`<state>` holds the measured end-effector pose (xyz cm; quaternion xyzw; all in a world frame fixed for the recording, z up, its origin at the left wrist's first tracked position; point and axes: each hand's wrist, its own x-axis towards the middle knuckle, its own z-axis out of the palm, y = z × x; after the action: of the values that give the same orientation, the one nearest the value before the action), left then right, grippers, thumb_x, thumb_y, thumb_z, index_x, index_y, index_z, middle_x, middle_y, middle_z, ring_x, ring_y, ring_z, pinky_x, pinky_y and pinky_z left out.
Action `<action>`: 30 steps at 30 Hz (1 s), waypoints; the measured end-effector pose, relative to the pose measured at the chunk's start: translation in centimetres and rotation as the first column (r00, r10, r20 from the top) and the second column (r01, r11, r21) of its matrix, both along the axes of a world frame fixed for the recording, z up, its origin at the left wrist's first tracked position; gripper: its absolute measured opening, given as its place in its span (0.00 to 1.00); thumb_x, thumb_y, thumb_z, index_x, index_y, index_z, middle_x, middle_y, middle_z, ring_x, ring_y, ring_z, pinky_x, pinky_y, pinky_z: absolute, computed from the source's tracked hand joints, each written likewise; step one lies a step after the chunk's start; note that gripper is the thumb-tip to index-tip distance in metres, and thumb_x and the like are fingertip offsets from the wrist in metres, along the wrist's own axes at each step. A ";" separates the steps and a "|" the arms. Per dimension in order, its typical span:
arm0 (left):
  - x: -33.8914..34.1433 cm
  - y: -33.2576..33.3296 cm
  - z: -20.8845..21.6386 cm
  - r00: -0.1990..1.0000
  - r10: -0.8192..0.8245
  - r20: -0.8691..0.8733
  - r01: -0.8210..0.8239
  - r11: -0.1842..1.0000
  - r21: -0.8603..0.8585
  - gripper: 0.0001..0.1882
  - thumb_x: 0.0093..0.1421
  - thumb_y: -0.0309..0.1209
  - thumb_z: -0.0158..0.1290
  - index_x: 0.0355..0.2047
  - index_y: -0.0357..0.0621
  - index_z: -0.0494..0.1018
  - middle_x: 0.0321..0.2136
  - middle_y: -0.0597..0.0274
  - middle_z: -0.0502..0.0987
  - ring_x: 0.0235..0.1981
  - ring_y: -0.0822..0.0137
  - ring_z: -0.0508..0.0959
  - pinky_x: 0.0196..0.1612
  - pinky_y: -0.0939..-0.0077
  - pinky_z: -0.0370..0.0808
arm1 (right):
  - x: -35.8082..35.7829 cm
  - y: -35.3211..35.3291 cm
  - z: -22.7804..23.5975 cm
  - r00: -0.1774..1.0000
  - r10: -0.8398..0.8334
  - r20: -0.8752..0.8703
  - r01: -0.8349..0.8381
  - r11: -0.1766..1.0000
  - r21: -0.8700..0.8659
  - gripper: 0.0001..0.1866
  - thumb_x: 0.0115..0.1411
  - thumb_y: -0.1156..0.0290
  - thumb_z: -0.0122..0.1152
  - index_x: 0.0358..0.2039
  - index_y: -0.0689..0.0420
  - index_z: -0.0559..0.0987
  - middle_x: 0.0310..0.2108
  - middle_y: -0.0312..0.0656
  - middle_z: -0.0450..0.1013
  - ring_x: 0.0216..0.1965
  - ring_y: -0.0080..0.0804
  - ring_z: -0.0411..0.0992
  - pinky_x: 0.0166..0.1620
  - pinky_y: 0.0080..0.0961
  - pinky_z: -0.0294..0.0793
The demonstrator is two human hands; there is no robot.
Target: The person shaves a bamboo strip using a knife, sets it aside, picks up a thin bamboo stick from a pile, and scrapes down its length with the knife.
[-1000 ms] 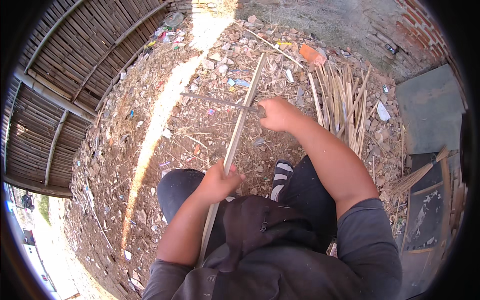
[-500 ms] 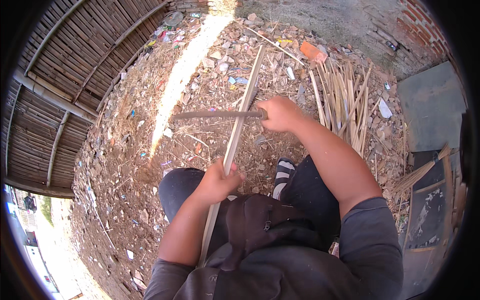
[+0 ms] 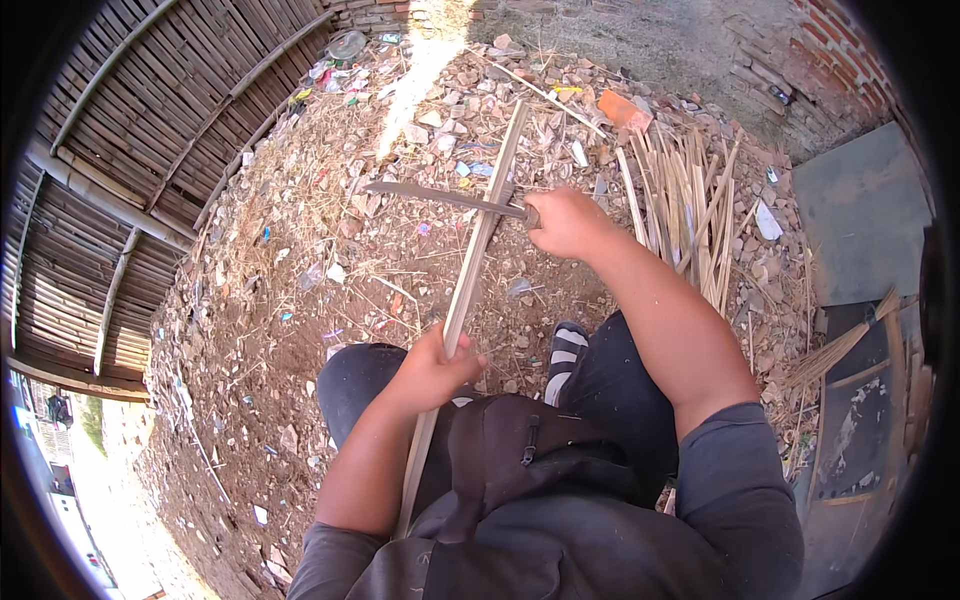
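My left hand (image 3: 432, 372) is closed around the lower half of a long pale bamboo strip (image 3: 466, 280). The strip slants from beside my left forearm up toward the rubble ahead. In my right hand (image 3: 570, 222) is the short handle of a dark machete (image 3: 425, 194), gripped tight. Its blade points left and crosses the strip well above my left hand. Whether the edge bites into the strip or only rests against it, I cannot tell. My knees are bent on either side of the strip, and a striped sock (image 3: 568, 352) shows between them.
Right of my right hand lies a heap of split bamboo strips (image 3: 690, 200). An orange brick (image 3: 625, 110) sits beyond it. Farther right are a grey-green panel (image 3: 860, 215) and a bundle of thin sticks (image 3: 842, 348). A bamboo wall (image 3: 150, 120) stands left; rubble (image 3: 300, 290) covers the ground.
The machete has slid up along the strip, away from me, and its tip has tilted upward to the left. My left hand keeps nearly the same place on the strip.
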<state>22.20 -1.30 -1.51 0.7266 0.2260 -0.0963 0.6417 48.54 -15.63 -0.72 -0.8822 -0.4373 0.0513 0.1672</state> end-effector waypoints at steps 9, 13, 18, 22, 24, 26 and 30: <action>0.0 0.1 -0.5 0.992 -0.110 -0.060 0.118 0.981 0.153 0.18 0.56 0.31 0.64 0.39 0.39 0.66 0.27 0.68 0.72 0.29 0.76 0.72 0.32 0.78 0.72 | 0.8 -0.8 0.4 0.993 -0.115 -0.014 0.115 0.993 -0.021 0.14 0.50 0.68 0.63 0.40 0.52 0.80 0.30 0.48 0.78 0.37 0.50 0.78 0.42 0.46 0.78; -0.4 0.4 -1.0 0.999 -0.028 0.024 0.026 0.997 0.078 0.18 0.56 0.33 0.64 0.38 0.41 0.67 0.26 0.68 0.72 0.27 0.76 0.72 0.31 0.75 0.72 | -1.4 0.0 1.9 0.987 0.151 0.047 -0.142 0.976 -0.163 0.18 0.49 0.66 0.64 0.42 0.51 0.80 0.30 0.51 0.78 0.35 0.52 0.78 0.40 0.47 0.76; -0.4 0.2 -0.8 0.991 -0.135 0.009 0.131 0.970 0.207 0.17 0.56 0.33 0.64 0.38 0.41 0.67 0.25 0.69 0.71 0.27 0.76 0.71 0.31 0.75 0.71 | 3.4 -1.4 -1.9 0.993 -0.105 -0.057 0.109 0.991 0.078 0.18 0.47 0.66 0.65 0.41 0.53 0.80 0.28 0.51 0.77 0.34 0.51 0.78 0.40 0.45 0.77; -0.4 0.3 -0.5 0.996 -0.085 -0.001 0.084 0.984 0.156 0.17 0.56 0.33 0.63 0.37 0.41 0.67 0.25 0.68 0.71 0.28 0.76 0.72 0.31 0.75 0.71 | 0.5 -1.1 0.4 0.997 -0.011 0.071 0.005 0.997 0.080 0.17 0.48 0.67 0.64 0.39 0.56 0.81 0.28 0.52 0.78 0.33 0.51 0.78 0.41 0.44 0.77; -0.5 0.2 0.1 0.994 -0.105 0.004 0.103 0.983 0.154 0.17 0.56 0.33 0.63 0.38 0.41 0.67 0.25 0.67 0.72 0.28 0.76 0.72 0.31 0.75 0.71 | -0.4 -0.8 1.4 0.985 0.143 0.099 -0.137 0.988 -0.065 0.11 0.49 0.68 0.63 0.35 0.55 0.80 0.30 0.49 0.78 0.35 0.50 0.78 0.39 0.45 0.76; -0.3 -0.6 -0.1 0.990 -0.139 0.029 0.133 0.981 0.140 0.17 0.57 0.33 0.63 0.38 0.41 0.67 0.26 0.67 0.72 0.28 0.76 0.72 0.31 0.75 0.71 | 2.7 -2.6 -0.4 0.996 -0.032 -0.079 0.033 0.999 0.005 0.12 0.49 0.68 0.64 0.35 0.54 0.80 0.30 0.49 0.78 0.35 0.50 0.78 0.40 0.45 0.77; -0.6 -0.2 -0.5 0.985 -0.171 -0.018 0.171 0.962 0.211 0.17 0.57 0.32 0.62 0.40 0.41 0.67 0.26 0.67 0.72 0.28 0.75 0.72 0.31 0.75 0.71 | 2.3 -2.3 0.3 0.993 -0.107 -0.042 0.108 0.994 0.033 0.13 0.49 0.68 0.64 0.36 0.54 0.80 0.27 0.49 0.77 0.34 0.50 0.78 0.39 0.46 0.77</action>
<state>21.64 -1.47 -2.02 0.8076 0.1715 -0.1266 0.5498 50.83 -17.96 -0.38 -0.9001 -0.3867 0.0520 0.1939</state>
